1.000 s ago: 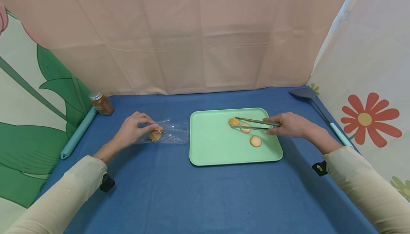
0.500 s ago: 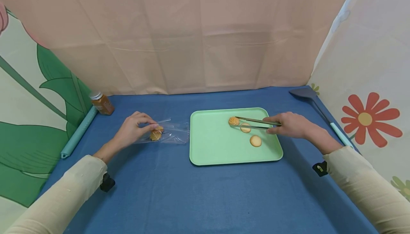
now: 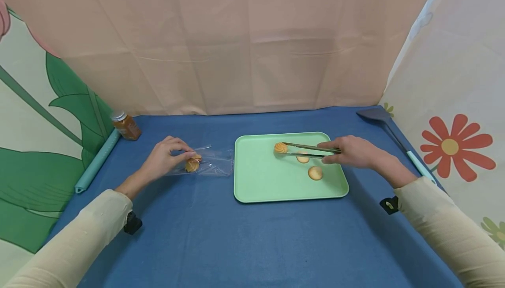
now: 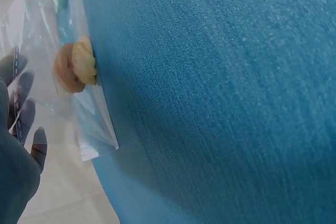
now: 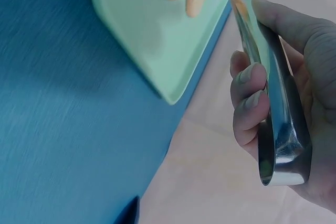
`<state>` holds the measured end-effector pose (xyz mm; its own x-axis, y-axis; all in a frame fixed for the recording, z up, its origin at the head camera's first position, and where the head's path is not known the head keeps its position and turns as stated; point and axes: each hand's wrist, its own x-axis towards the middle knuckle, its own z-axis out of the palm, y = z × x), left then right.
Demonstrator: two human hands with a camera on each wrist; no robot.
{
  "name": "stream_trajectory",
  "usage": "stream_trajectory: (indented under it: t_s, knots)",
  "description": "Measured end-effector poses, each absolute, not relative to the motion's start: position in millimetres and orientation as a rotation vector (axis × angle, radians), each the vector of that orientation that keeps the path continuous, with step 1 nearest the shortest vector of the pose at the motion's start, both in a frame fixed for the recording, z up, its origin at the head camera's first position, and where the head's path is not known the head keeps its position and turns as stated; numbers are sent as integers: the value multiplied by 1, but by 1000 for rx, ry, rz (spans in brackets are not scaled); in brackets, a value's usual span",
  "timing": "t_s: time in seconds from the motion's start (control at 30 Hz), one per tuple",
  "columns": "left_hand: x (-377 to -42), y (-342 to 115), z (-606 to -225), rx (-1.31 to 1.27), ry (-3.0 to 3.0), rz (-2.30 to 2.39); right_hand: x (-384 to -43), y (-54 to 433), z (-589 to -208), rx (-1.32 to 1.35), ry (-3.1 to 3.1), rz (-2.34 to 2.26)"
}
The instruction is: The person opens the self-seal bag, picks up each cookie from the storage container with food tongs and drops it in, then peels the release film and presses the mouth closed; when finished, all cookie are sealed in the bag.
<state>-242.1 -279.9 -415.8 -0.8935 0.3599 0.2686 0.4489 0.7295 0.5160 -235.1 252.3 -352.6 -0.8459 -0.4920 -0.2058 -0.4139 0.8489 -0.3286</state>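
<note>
In the head view my left hand (image 3: pixel 165 158) holds the edge of a clear plastic bag (image 3: pixel 218 165) between thumb and fingers. Golden cookies (image 4: pixel 84 61) show inside the bag in the left wrist view, low down near the blue cloth. On the right, my right hand (image 3: pixel 353 151) grips metal tongs (image 5: pixel 286 140), thumb on one arm and fingers curled on the other. The tong tips hold a swirled cookie (image 3: pixel 281 147) over the green tray (image 3: pixel 256 185). Two round, smooth cookies lie on the tray, one (image 3: pixel 315 173) nearer me and one (image 3: pixel 303 159) partly behind the tongs.
At the back left a jar (image 3: pixel 127 126) with a silver lid stands beside a rolled teal mat (image 3: pixel 96 163). A dark spatula (image 3: pixel 390 132) with a light blue handle lies along the right edge. Fabric walls (image 3: pixel 252 60) enclose the blue cloth.
The swirled cookie, tongs and right hand have shifted slightly left, so the cookie is now farther from the smooth one behind the tongs. My left hand and the bag stay in place.
</note>
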Motion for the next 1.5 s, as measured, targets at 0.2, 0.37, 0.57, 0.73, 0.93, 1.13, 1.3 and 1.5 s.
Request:
stream_trajectory:
  t_s: [0.2,0.37,0.57,0.73,0.93,1.13,1.3,1.5]
  knots:
    - [-242,-280,-417,-642,-2785,-880,-233,234,-354,-767,2674,-475]
    - [-243,-279,-417,-628,-2800,-888,-231,218,-358,-845,2637,-503]
    - [-242,-279,-416,-638,-2795,-883,-231,201,-358,-928,2594,-544]
    - [-242,-279,-415,-639,-2784,-890,-231,186,-356,-954,2581,-542]
    - [-242,-280,-416,-631,-2790,-894,-234,169,-356,-1010,2589,-523]
    - [-242,-281,-417,-639,-2775,-892,-240,154,-357,-1005,2588,-538]
    - [-240,-280,-416,-650,-2763,-887,-245,142,-360,-986,2556,-524]
    - [-239,-281,-416,-650,-2764,-889,-253,127,-364,-993,2533,-486]
